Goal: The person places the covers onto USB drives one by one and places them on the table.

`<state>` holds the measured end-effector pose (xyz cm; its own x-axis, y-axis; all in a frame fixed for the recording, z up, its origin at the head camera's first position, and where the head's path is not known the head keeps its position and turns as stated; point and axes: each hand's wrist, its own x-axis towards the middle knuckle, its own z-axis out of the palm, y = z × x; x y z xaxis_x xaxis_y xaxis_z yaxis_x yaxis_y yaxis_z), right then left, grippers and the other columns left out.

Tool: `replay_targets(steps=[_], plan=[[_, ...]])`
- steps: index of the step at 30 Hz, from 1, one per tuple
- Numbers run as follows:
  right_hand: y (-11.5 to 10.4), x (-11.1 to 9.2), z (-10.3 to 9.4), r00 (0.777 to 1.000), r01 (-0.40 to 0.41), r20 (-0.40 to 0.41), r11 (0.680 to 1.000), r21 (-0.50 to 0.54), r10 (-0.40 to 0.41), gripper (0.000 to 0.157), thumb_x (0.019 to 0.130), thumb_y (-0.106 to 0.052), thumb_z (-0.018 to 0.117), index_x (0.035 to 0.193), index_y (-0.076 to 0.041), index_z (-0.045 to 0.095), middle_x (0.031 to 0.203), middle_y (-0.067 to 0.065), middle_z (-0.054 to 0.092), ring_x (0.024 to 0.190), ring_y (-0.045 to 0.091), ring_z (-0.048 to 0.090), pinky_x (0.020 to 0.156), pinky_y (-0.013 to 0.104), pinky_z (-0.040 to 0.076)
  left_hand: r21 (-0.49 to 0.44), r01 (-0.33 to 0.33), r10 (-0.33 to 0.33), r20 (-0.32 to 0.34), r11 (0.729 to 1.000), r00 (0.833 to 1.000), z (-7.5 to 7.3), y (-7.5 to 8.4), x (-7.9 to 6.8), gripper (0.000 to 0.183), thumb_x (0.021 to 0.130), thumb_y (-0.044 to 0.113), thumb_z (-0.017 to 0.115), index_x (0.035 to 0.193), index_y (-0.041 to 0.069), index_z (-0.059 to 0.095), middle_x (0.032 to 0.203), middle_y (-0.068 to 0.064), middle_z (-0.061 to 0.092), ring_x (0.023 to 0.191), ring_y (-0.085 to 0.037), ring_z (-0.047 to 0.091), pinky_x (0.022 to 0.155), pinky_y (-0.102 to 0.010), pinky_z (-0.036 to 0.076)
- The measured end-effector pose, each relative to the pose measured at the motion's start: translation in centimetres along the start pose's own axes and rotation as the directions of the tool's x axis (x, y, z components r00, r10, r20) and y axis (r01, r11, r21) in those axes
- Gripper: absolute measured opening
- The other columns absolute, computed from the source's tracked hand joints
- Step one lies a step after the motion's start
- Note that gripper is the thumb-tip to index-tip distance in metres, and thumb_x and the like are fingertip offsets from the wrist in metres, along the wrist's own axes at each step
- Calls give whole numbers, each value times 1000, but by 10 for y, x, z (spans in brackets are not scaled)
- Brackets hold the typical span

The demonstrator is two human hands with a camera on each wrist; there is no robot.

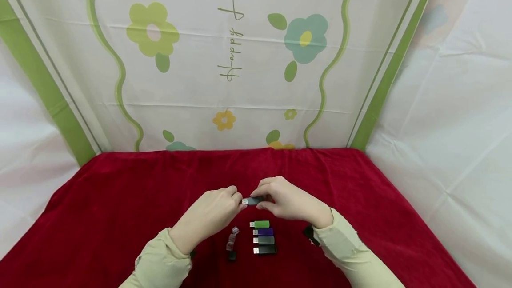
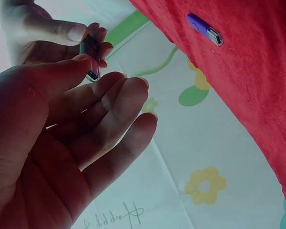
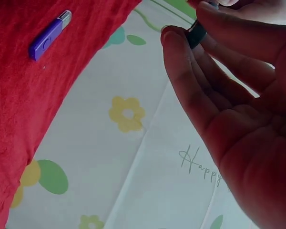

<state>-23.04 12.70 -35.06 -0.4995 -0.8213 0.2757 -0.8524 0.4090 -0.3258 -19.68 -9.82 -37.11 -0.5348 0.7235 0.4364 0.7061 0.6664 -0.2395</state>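
Between both hands is a dark grey USB stick (image 1: 253, 200), its metal plug end toward the left. My right hand (image 1: 286, 199) pinches its body between thumb and fingers. At the plug end, the thumb and forefinger of my left hand (image 1: 214, 212) pinch the tip, where something clear shows around the metal in the left wrist view. Nearer to me lie a green USB stick (image 1: 262, 224), a purple one (image 1: 265, 232), a grey one (image 1: 266, 240) and a black one (image 1: 267, 249), stacked in a column with plugs pointing left.
Left of the sticks, several small clear caps (image 1: 232, 238) and a black cap (image 1: 232, 256) form a line. Both wrist views show a purple USB stick (image 3: 48, 37) on the red cloth (image 1: 132, 199). A printed white curtain (image 1: 192, 70) hangs behind the table.
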Motion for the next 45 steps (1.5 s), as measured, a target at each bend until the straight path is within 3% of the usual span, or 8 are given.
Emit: replay_targets(steps=[5, 10, 14, 26, 34, 45], plan=[[4, 2, 3, 1000, -9, -5, 999, -44, 9, 20, 84, 2, 75, 102, -4, 75, 89, -3, 63, 77, 6, 55, 67, 16, 47, -21, 25, -25, 19, 999, 1000, -1, -1, -1, 26, 87, 24, 77, 71, 10, 62, 64, 2, 43, 51, -8, 37, 45, -17, 36], [13, 2, 11, 997, -81, 3, 992, -100, 81, 17, 83, 4, 75, 98, -4, 75, 89, -2, 62, 78, 8, 56, 69, 17, 48, -71, 85, -80, 69, 994, 994, -2, -2, -3, 32, 85, 24, 78, 65, 11, 57, 61, 2, 40, 49, -8, 35, 45, -18, 35], [23, 2, 21, 992, -116, 28, 983, -145, 121, 15, 83, 3, 75, 96, -4, 75, 85, -3, 60, 74, 6, 53, 65, 16, 46, -97, 97, -88, 84, 991, 992, -2, -2, -3, 31, 85, 22, 77, 64, 10, 57, 61, 2, 41, 49, -8, 35, 45, -18, 35], [29, 4, 39, 982, -128, 102, 955, -266, 160, 11, 80, -1, 79, 81, -8, 70, 73, -6, 55, 67, 6, 48, 59, 17, 42, -128, 118, -102, 125, 985, 987, -1, -1, -4, 30, 86, 20, 75, 63, 12, 58, 61, 3, 41, 49, -8, 36, 45, -20, 35], [30, 5, 52, 981, -125, 105, 943, -309, 165, 11, 81, -1, 77, 81, -9, 69, 71, -6, 52, 65, 4, 47, 56, 15, 40, -138, 122, -105, 128, 983, 986, 0, 1, -5, 30, 85, 20, 76, 62, 12, 58, 60, 3, 41, 47, -8, 35, 45, -19, 35], [28, 3, 55, 983, -121, 85, 929, -349, 160, 12, 81, 2, 76, 79, -7, 68, 70, -4, 51, 65, 8, 50, 57, 17, 41, -143, 133, -114, 134, 981, 984, 1, 2, -4, 29, 86, 20, 75, 64, 11, 59, 61, 3, 41, 47, -8, 35, 45, -20, 35]])
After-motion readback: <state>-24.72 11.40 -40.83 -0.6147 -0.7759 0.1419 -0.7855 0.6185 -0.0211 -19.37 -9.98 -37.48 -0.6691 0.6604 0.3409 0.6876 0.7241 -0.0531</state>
